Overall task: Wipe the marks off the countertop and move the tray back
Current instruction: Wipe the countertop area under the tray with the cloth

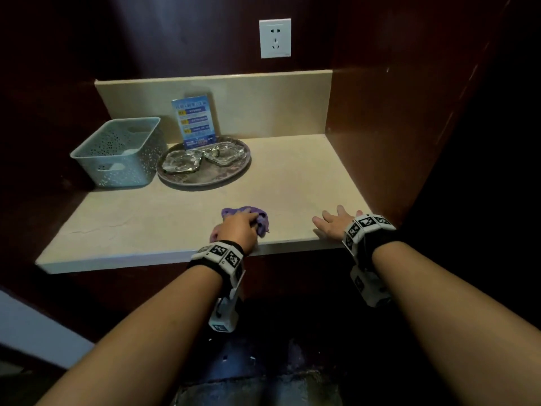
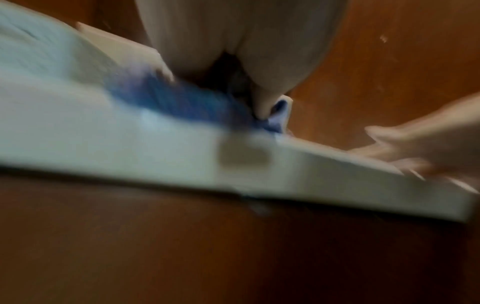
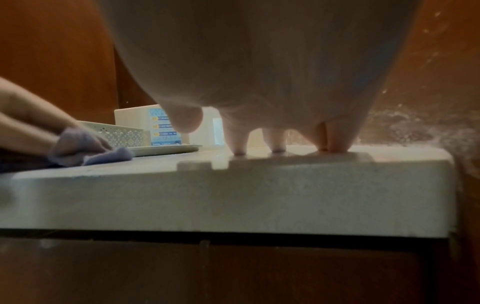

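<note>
A beige countertop (image 1: 292, 177) fills a dark wooden niche. My left hand (image 1: 238, 227) grips a crumpled purple cloth (image 1: 259, 215) and presses it on the counter near the front edge; the left wrist view is blurred, with the cloth (image 2: 166, 98) under my hand. My right hand (image 1: 333, 222) lies flat near the front right corner, fingers spread and fingertips (image 3: 278, 148) touching the surface. A round dark tray (image 1: 205, 178) sits at the back left and carries two glass ashtrays (image 1: 181, 164) and a blue printed card (image 1: 194, 123).
A pale perforated plastic basket (image 1: 120, 150) stands left of the tray, overhanging the counter's left side. A white wall socket (image 1: 274, 38) is above the backsplash (image 1: 263, 104). Wooden walls close in the right side and back.
</note>
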Tool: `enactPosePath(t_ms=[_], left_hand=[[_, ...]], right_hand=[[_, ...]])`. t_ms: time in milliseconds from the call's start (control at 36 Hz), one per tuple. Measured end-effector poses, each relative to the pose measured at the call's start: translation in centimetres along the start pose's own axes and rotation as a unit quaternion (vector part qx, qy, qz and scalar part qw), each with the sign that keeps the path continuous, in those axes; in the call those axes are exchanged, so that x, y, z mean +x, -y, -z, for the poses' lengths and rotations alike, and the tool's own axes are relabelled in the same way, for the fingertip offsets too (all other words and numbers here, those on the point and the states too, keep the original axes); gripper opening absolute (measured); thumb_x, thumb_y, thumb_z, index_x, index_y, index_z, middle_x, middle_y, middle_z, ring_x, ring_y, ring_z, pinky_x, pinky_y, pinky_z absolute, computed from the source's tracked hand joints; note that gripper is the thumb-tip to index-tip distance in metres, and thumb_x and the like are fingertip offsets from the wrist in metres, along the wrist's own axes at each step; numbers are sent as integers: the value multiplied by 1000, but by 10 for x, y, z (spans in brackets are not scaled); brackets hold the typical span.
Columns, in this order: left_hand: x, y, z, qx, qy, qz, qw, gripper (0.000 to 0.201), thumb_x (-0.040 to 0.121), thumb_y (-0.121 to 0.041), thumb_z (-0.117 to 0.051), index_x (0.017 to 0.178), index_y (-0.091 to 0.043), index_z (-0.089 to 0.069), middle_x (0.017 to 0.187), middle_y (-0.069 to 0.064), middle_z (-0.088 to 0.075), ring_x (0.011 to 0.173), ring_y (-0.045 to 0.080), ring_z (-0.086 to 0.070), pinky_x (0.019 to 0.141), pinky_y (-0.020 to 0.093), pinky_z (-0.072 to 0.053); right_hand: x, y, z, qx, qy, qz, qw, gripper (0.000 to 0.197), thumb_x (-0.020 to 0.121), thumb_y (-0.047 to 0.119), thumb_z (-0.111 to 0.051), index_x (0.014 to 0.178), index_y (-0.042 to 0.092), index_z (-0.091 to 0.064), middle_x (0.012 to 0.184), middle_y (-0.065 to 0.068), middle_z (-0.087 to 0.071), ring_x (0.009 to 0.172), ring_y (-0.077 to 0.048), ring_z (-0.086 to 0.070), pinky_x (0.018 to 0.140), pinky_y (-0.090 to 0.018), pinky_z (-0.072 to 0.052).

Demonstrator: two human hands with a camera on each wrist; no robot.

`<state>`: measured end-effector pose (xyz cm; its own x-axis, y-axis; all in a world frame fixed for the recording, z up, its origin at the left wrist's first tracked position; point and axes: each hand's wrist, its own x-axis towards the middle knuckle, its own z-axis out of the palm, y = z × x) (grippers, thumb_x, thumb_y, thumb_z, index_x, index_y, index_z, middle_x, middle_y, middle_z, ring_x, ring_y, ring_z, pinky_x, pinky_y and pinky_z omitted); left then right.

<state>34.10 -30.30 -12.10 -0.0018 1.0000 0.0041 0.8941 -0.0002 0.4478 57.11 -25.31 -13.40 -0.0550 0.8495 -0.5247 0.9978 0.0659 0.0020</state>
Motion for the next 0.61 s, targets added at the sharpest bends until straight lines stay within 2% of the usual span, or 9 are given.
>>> enactPosePath(t_ms=[56,111,194,278,361,444,500,611], left_hand=[[0,-11,-9,27,8,-13,1000,31,91,-18,-47,118,-21,-63,140,2,-51,120,29,-54,92,34,-43],[-1,-23,-15,25,22,-35,999,33,91,-20,-47,120,-24,-62,143,0,-49,121,30,-52,96,36,-43],[-8,-45,-22,22,28,-72,997,32,92,-22,-47,120,-26,-63,138,-2,-54,122,29,-52,97,34,-42],[-20,-61,-30,-20,67,-128,989,29,92,-15,-49,113,-19,-67,129,3,-62,116,26,-56,91,25,-38],[-24,-63,-27,-34,69,-145,986,28,90,-18,-52,112,-22,-69,114,9,-69,108,27,-62,87,27,-44],[-17,-49,-9,-67,40,-124,989,29,89,-16,-54,114,-18,-68,118,10,-69,113,23,-61,90,24,-42],[-7,-32,7,-75,10,-86,993,32,89,-17,-54,119,-15,-66,125,7,-65,120,21,-58,97,23,-40],[17,1,28,-100,-37,-2,994,33,89,-13,-54,120,-11,-65,127,9,-64,122,22,-57,103,25,-39]], right_hand=[[1,0,-1,-9,-1,-8,1000,75,81,67,-7,149,36,-14,162,-2,1,148,-32,5,112,-63,-4],[-3,3,0,-12,-5,-6,1000,63,92,59,-10,149,34,-14,162,1,0,148,-31,7,112,-62,-4],[-6,5,1,-16,-7,1,1000,55,98,52,-14,149,33,-14,162,6,-1,148,-30,7,112,-61,-5],[-12,7,3,-30,-12,6,999,50,100,44,-14,149,34,-14,162,6,-3,148,-31,6,112,-61,-6],[-18,8,3,-56,-20,17,998,48,102,40,-15,149,33,-14,161,6,-5,147,-33,3,111,-62,-9],[-21,9,4,-56,-22,18,998,49,102,40,-18,150,32,-12,161,6,-5,147,-33,3,111,-63,-10],[-22,10,5,-47,-19,17,999,49,102,40,-18,150,32,-13,162,6,-5,148,-33,3,112,-63,-9],[-24,10,7,-40,-10,15,999,48,102,39,-16,150,31,-13,161,6,-5,148,-32,5,113,-64,-8]])
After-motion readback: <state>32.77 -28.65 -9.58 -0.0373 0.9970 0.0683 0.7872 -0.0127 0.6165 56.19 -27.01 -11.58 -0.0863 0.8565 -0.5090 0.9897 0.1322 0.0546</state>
